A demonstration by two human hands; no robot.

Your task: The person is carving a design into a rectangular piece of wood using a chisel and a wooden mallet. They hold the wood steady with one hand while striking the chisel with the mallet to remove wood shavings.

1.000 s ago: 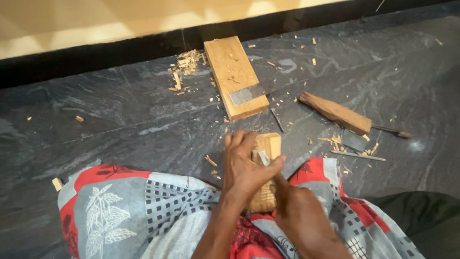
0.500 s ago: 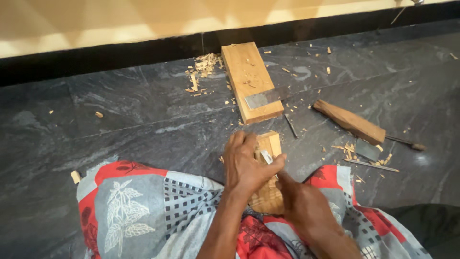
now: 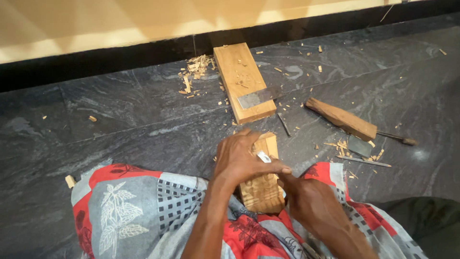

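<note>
A small carved wooden block rests on my lap, over a red and grey patterned cloth. My left hand lies across the block's upper part, fingers pressing a thin metal blade against the wood. My right hand sits just right of the block, closed around the blade's lower end, which is hidden in the fist. The block's near face shows carved relief.
On the dark stone floor lie a long wooden plank with a flat metal blade on it, a wooden mallet, thin chisels and scattered wood chips. A cream wall with a black skirting runs along the back.
The view has shifted, so the plank and mallet sit further right and lower in the picture. Both hands stay on the block and blade, with little change in grip.
</note>
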